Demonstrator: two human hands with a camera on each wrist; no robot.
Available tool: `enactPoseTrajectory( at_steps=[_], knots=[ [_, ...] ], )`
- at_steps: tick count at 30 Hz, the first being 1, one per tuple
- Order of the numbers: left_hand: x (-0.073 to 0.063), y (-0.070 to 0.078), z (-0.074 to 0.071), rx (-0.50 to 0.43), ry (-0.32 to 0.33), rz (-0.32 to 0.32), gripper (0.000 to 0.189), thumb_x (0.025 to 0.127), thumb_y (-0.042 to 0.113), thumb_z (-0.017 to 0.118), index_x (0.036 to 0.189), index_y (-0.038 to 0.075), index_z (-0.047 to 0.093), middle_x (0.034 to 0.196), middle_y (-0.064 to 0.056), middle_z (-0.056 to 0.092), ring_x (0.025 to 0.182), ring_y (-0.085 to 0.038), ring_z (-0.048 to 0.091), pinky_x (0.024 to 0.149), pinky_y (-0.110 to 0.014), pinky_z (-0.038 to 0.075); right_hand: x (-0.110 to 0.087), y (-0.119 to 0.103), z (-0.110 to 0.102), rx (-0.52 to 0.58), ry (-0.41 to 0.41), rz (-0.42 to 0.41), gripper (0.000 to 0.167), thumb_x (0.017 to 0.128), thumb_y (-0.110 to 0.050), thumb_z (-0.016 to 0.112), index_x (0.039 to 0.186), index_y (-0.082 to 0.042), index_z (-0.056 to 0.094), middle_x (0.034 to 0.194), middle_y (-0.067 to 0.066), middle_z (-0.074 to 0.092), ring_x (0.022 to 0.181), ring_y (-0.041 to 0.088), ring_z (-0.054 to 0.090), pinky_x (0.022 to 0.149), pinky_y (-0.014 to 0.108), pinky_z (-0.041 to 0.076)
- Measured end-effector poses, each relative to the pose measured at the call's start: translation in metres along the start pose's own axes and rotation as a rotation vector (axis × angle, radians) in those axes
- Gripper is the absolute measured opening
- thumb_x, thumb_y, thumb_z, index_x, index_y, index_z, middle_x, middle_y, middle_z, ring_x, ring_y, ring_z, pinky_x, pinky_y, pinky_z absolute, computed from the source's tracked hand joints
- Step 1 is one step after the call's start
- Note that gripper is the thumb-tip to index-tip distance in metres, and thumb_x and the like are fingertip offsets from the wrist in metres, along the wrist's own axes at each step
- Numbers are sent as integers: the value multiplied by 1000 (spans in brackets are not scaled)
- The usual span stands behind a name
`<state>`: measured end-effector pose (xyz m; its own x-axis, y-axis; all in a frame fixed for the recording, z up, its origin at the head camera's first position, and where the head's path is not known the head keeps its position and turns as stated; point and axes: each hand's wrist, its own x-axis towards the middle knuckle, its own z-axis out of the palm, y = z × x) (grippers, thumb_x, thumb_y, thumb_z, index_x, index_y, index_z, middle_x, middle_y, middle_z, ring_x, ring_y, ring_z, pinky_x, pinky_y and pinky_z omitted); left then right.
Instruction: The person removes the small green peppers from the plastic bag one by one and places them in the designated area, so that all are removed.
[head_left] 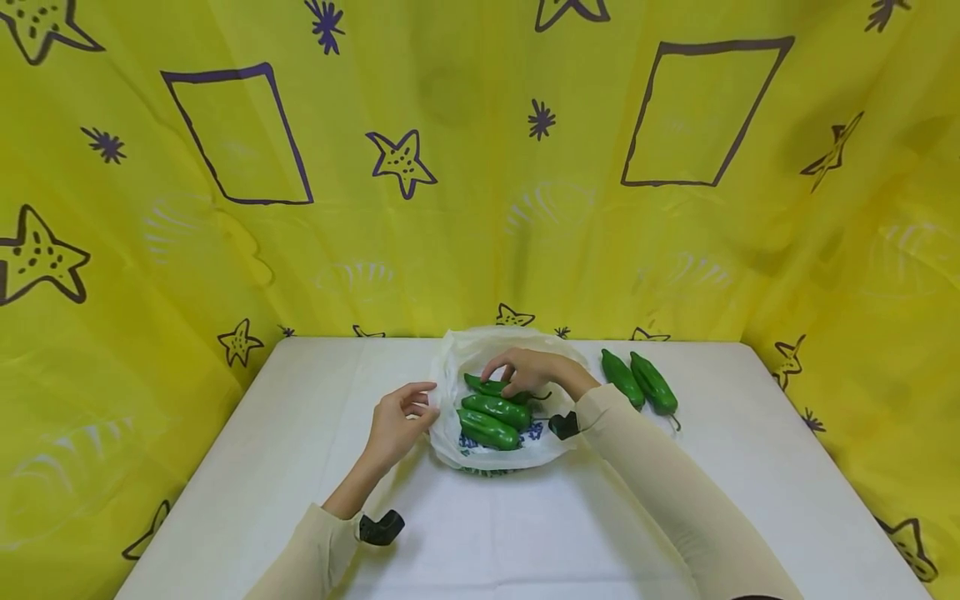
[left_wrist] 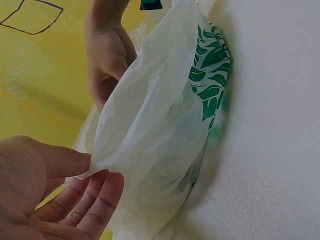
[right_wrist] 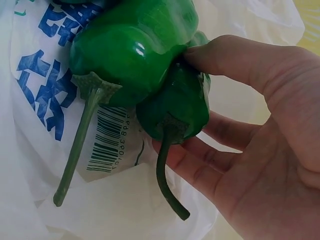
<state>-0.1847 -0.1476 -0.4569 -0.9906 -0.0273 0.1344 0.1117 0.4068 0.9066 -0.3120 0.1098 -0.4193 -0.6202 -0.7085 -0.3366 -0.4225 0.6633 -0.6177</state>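
Observation:
A white plastic bag (head_left: pixel 444 442) with green and blue print lies on the table with its mouth held wide. My left hand (head_left: pixel 397 423) pinches the bag's left rim between thumb and fingers, seen closely in the left wrist view. Inside the bag my right hand (head_left: pixel 531 372) grips the farthest green pepper (right_wrist: pixel 175 95), thumb on one side and fingers round the other; its curved stem points toward the wrist. Beside it lie two more glossy green peppers, a middle pepper (head_left: pixel 497 408) and a near pepper (head_left: pixel 487 430).
Two green peppers, a left one (head_left: pixel 621 377) and a right one (head_left: pixel 654 383), lie side by side on the white table (head_left: pixel 315 408) to the right of the bag. A yellow curtain (head_left: pixel 480 233) with dark star drawings hangs behind and around the table.

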Motion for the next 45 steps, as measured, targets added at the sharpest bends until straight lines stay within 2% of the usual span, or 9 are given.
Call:
enactPoseTrajectory(
  at_steps=[12,19,27,38,45],
  knots=[
    [-2,1,1,1,-4,10,38,88,-2,76,125,5,71,99,-10,69,84,-20,69,62,-22,53,-1,2,-2,-14,42,-7,40,94,-3,70,132,-17,68,127,16,66,116,32,62,94,45,54],
    [0,0,2,6,1,4,38,88,-2,76,125,5,71,100,-9,70,85,-20,70,62,-22,53,-2,1,-5,-38,56,-54,40,95,-4,70,132,-17,67,133,12,63,123,34,59,94,44,53],
    [0,0,3,18,11,-1,38,88,-2,76,125,6,71,99,-9,70,84,-20,69,62,-22,53,-7,-1,-5,-23,55,-55,40,95,-6,70,133,-20,67,136,12,62,124,35,58,90,41,55],
    [0,0,2,13,20,9,38,88,-2,76,124,6,71,99,-9,70,83,-20,69,62,-22,53,-20,-4,-11,8,68,-78,41,96,-6,70,133,-22,66,139,14,58,115,33,63,85,38,57],
    [0,-1,2,12,21,6,38,88,-1,76,125,7,71,100,-9,69,84,-20,69,62,-22,53,-28,-8,-18,42,83,-128,42,96,-5,68,136,-17,64,140,14,59,122,37,60,90,39,56]
  ],
)
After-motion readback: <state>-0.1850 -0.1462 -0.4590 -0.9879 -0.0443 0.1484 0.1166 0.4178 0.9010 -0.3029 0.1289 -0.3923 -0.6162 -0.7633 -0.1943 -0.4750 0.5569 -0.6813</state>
